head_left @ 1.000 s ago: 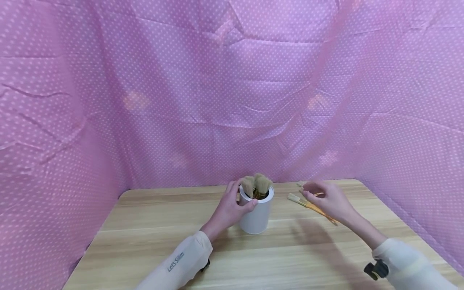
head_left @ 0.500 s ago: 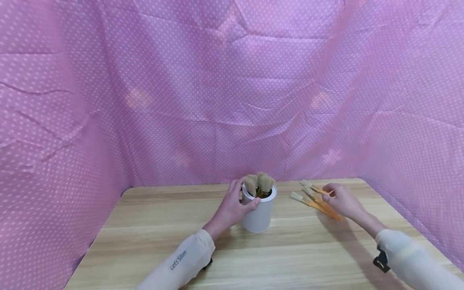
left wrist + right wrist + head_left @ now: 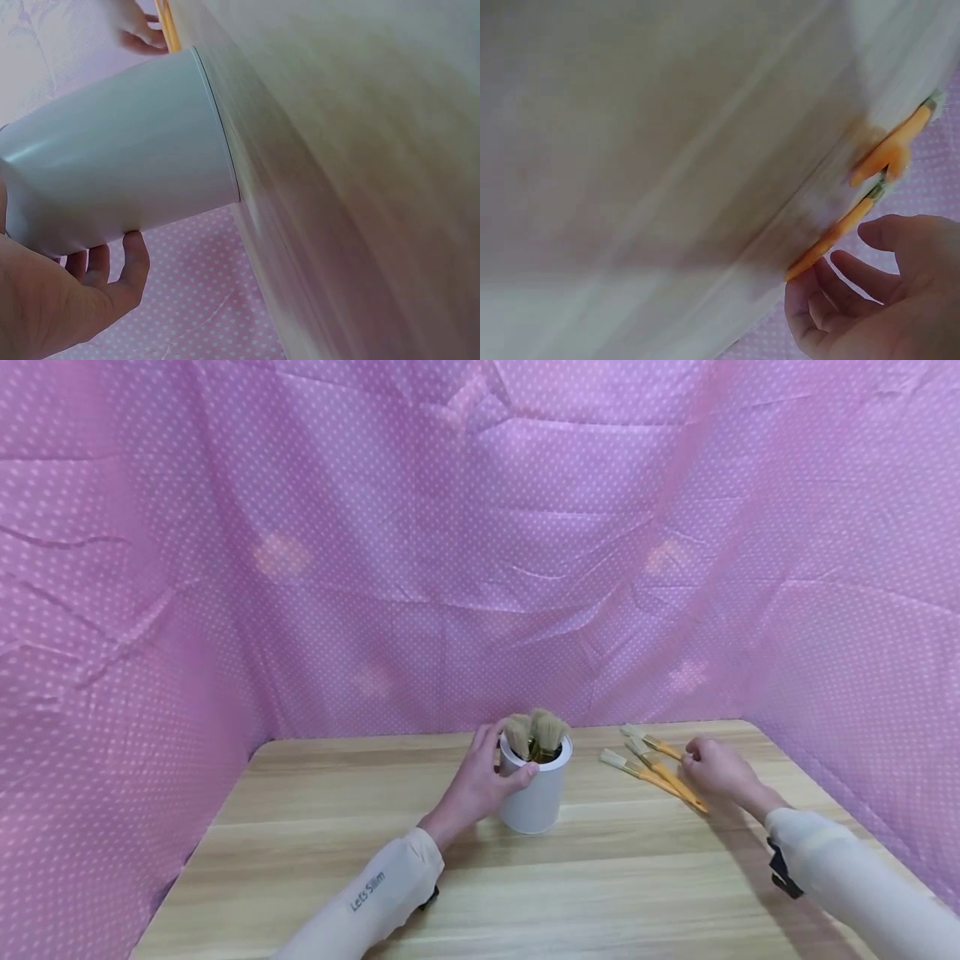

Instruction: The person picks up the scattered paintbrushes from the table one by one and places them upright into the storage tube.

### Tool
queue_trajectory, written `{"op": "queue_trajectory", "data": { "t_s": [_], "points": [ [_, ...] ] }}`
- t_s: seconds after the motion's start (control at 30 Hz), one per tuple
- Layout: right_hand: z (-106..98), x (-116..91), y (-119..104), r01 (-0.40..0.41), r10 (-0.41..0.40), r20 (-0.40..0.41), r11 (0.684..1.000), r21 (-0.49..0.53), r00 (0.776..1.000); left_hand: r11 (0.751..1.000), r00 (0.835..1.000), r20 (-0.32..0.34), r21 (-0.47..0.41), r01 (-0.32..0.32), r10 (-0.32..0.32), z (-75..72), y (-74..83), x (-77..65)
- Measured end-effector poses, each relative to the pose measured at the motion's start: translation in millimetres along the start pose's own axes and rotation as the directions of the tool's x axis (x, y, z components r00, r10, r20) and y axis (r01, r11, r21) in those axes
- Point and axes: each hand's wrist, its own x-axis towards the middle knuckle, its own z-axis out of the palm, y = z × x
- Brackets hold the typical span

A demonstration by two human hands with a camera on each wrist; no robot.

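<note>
My left hand (image 3: 477, 781) grips the upper side of a white can (image 3: 531, 803), thumb at its rim and fingers round the far side. Bristle-up paintbrushes (image 3: 550, 729) stand in the can. In the left wrist view the can (image 3: 127, 142) stands on the table with fingers against its wall. To the right, several paintbrushes with orange handles lie fanned on the wood. My right hand (image 3: 720, 770) is at the handle end of the farthest paintbrush (image 3: 662, 747). In the right wrist view, this hand's fingertips are right at a brush handle (image 3: 832, 238), the thumb standing apart from it.
The light wooden table (image 3: 337, 827) has its back edge just behind the can. Pink dotted cloth (image 3: 450, 568) hangs round the back and both sides. Two more paintbrushes (image 3: 675, 781) lie crossed in front of the far one.
My right hand has moved right and down from above the brushes to the far brush's handle end, uncovering the others. My left hand stays on the can.
</note>
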Motion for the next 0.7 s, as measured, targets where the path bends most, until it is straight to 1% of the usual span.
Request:
{"op": "queue_trajectory", "data": {
  "t_s": [0.2, 0.5, 0.6, 0.7],
  "points": [
    [-2.6, 10.8, 2.5, -0.022, 0.024, 0.039, 0.998, -0.056, 0.999, 1.0, 1.0, 0.002, -0.005, -0.031, 0.031, 2.0, 2.2, 0.6],
    [0.6, 22.3, -5.9, -0.004, 0.01, 0.098, 0.998, -0.06, 0.995, 1.0, 1.0, 0.007, -0.025, -0.001, 0.001, 2.1, 2.6, -2.7],
    [2.7, 24.5, -6.8, -0.004, 0.01, 0.097, 0.998, -0.062, 0.995, 1.0, 1.0, 0.003, -0.023, -0.005, 0.005, 1.2, 1.3, -2.8],
    [4.2, 25.5, -7.0, 0.018, -0.014, 0.073, 0.998, -0.057, 0.997, 1.0, 1.0, 0.001, -0.017, -0.01, 0.01, -0.5, 0.3, -4.3]
  ]
}}
